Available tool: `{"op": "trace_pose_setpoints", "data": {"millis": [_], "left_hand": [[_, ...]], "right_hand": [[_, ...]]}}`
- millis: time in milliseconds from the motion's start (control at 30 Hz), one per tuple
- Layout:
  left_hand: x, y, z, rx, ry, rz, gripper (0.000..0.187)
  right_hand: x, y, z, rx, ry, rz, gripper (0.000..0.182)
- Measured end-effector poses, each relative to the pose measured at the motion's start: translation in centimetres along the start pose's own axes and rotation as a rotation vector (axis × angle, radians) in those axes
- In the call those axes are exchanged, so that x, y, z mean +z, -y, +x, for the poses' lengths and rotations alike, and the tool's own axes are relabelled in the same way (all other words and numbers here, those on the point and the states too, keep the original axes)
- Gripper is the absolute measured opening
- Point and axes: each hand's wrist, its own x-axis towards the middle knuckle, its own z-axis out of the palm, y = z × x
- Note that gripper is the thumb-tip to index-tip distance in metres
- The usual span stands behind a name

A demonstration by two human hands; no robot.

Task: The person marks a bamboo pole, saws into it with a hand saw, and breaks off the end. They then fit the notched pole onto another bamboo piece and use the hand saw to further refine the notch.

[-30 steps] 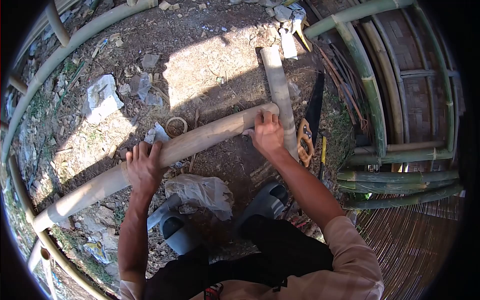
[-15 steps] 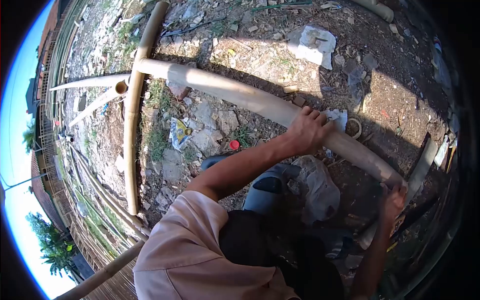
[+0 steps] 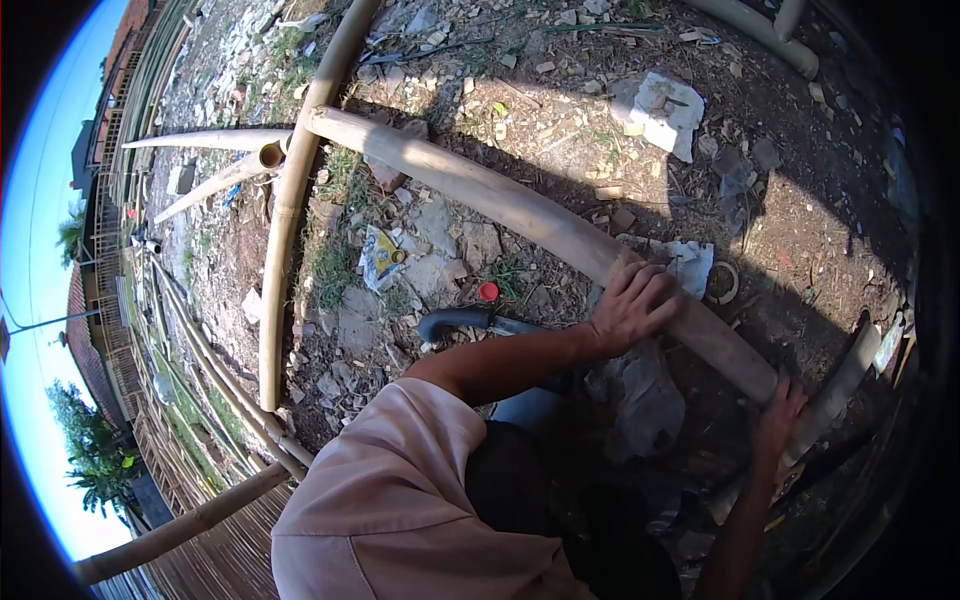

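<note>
A thick, pale bamboo pole (image 3: 500,200) slants across the view from upper left to lower right. Its far end meets a crosswise bamboo pole (image 3: 287,215) on the ground. My left hand (image 3: 637,305) is closed over the thick pole from above, fingers curled across it. Farther along, at the pole's near end, my right hand (image 3: 781,415) grips it with fingers on top; its thumb is hard to see. Beyond the right hand lies a grey, weathered length (image 3: 845,380), partly in shadow.
Stones and wood chips litter the ground. A crumpled white sheet (image 3: 668,112), a red cap (image 3: 488,291), a yellow-blue wrapper (image 3: 380,258) and a clear plastic bag (image 3: 640,405) lie around. More bamboo (image 3: 215,525) and a slatted fence (image 3: 112,340) stand at the left.
The view has shifted slightly, so the scene sits farther right. Both hands stay on the pole; my left hand's fingers lie more across its top, and my right hand has changed its hold.
</note>
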Motion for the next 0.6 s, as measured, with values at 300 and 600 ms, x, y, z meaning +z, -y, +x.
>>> {"op": "trace_pose_setpoints", "data": {"millis": [300, 600], "left_hand": [[-0.5, 1.5, 1.8, 0.012, 0.090, -0.009, 0.047], [-1.5, 1.2, 3.9, -0.003, 0.276, -0.030, 0.066]], "right_hand": [[-0.3, 0.6, 2.3, 0.051, 0.090, 0.136, 0.091], [-0.6, 0.7, 2.9, 0.035, 0.055, 0.051, 0.070]]}}
